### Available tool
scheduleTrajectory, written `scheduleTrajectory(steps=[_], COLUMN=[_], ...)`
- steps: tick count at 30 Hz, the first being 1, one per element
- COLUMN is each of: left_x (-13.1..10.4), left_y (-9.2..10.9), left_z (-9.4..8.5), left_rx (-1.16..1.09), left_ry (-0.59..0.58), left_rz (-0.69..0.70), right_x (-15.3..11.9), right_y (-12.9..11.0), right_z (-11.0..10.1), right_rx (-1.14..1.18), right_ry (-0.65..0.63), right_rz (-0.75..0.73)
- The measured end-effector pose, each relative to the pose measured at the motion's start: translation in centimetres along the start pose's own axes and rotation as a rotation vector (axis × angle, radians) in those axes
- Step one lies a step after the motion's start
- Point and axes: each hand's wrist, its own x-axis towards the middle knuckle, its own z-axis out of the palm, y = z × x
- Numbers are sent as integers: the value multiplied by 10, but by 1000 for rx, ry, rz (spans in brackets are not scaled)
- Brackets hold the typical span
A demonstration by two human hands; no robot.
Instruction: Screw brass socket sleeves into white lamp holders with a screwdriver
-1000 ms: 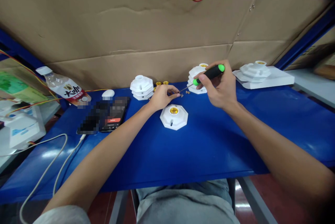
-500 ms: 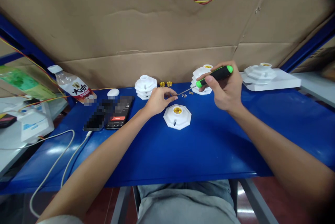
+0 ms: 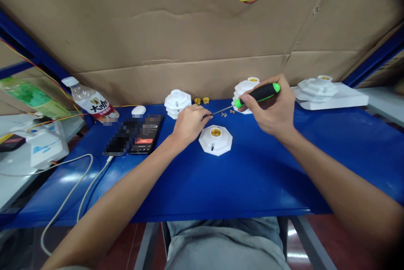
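My right hand (image 3: pixel 277 106) is closed round the black and green handle of a screwdriver (image 3: pixel 257 94), its thin shaft pointing left and slightly down. At the tip, my left hand (image 3: pixel 191 123) pinches thumb and fingers together; whatever sits between them is too small to make out. Just below the fingertips lies a white octagonal lamp holder (image 3: pixel 215 146) with a brass threaded socket facing up. Small brass screws (image 3: pixel 224 115) are scattered right of the left fingertips. Behind the left hand are brass threaded shells (image 3: pixel 205 100) and a stack of white holders (image 3: pixel 176 101).
Another stack of lamp holders (image 3: pixel 244 87) stands behind the screwdriver. More holders (image 3: pixel 317 88) rest on a white box (image 3: pixel 350 95) at right. Phones (image 3: pixel 147 135), a charging cable (image 3: pixel 91 190), a white oval case (image 3: pixel 138 110) and a bottle (image 3: pixel 91 101) occupy the left side.
My left hand has turned so its back shows more, with the fingers still pinched at the screwdriver tip. The right hand keeps its grip. The whole view has shifted slightly.
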Motion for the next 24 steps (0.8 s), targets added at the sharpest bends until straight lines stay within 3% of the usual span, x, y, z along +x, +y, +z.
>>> scheduleTrajectory(steps=[12,17,21,24], left_x=[-10,-18,-23,-25], left_y=[3,-8,-14,-15], left_z=[-11,-21,-15,-9], left_rx=[4,92,200,251], left_ry=[20,-93,-152,-194], left_rz=[-94,-194,-212,-195], right_x=[-1,2,8,11], right_y=[6,3,7,18], right_z=[3,3,-1,-5], right_rx=[25,29,-32,-19], right_ry=[-9,12,20,-58], right_rz=[14,4,14,83])
